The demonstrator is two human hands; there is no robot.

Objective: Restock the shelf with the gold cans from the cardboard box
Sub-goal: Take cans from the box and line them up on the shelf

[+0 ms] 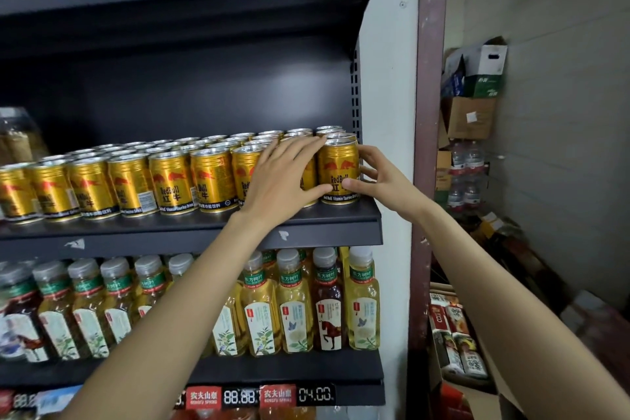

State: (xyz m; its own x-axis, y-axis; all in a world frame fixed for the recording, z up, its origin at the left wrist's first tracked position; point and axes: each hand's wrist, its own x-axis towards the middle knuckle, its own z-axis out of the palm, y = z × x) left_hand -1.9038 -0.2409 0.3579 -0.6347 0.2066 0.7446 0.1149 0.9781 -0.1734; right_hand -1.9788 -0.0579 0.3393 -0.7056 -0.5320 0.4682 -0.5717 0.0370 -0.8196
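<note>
Hands on the shelf-end gold can [338, 171]: left hand [284, 181] flat, hiding its neighbour; right hand [378, 174] gripping it.

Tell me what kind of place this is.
Probably a small shop's drinks aisle: a dark shelf lined with gold cans, bottled tea below, price tags on the shelf edge, and stock boxes stacked alongside.

Gold cans [170, 181] upright in tight rows on dark shelf [324, 215], red-bull logos mostly facing front. Rightmost front can [338, 172] sits at shelf's right end, upright, touching its neighbours.
</note>
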